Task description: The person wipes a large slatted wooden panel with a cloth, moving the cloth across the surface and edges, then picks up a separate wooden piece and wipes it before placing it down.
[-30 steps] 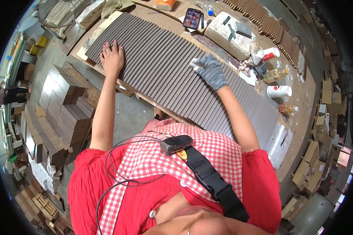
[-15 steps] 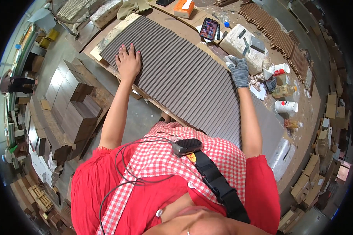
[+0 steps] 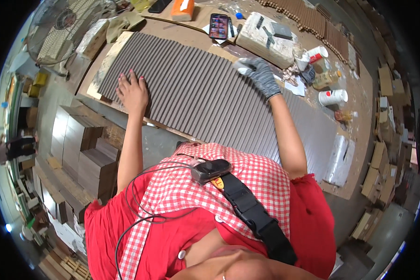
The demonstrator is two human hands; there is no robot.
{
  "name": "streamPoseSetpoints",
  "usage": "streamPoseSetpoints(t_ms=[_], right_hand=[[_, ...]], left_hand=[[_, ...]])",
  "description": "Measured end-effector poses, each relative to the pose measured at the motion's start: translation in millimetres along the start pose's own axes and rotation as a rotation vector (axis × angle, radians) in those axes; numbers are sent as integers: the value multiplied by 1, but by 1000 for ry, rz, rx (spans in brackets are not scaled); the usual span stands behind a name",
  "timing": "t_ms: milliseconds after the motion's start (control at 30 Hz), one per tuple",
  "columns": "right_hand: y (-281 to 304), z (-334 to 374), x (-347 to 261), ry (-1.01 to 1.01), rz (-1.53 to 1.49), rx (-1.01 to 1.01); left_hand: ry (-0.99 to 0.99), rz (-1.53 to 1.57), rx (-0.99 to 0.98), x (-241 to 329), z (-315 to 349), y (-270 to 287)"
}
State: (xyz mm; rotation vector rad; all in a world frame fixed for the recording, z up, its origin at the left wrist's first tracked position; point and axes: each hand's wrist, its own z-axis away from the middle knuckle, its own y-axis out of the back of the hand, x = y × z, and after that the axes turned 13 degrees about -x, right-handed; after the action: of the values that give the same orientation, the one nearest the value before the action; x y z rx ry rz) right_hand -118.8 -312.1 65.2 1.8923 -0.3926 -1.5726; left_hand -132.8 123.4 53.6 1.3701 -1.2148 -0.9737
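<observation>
A long dark grey ribbed panel lies across the table in front of me, its ridges running from the far edge to the near edge. My left hand is bare and rests on the panel's left part, fingers spread flat. On the far edge, right of the middle, my right hand wears a grey knitted glove. Its fingers are curled around a small pale patch at their tips; whether that is a held piece or part of the glove I cannot make out.
Beyond the panel are a phone, an orange tissue box and a white block with small dark pieces on it. White cups and bottles line the right side. A fan stands far left, near stacked boards.
The view has turned somewhat. My right hand has slid left along the panel's far edge, away from the cups. My left hand stays flat near the panel's left end.
</observation>
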Motion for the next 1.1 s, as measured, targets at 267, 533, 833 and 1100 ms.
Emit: streamPoseSetpoints(t_ms=[267, 533, 833, 1100], right_hand=[[-19, 29, -45, -109, 131, -86], [-76, 118, -102, 260, 38, -339], [-59, 98, -105, 157, 32, -381], [-90, 114, -121, 446, -122, -543]], left_hand=[[-23, -84, 2, 14, 11, 4], [-10, -31, 74, 19, 12, 3], [20, -50, 41, 6, 1, -5], [42, -40, 8, -4, -6, -9]])
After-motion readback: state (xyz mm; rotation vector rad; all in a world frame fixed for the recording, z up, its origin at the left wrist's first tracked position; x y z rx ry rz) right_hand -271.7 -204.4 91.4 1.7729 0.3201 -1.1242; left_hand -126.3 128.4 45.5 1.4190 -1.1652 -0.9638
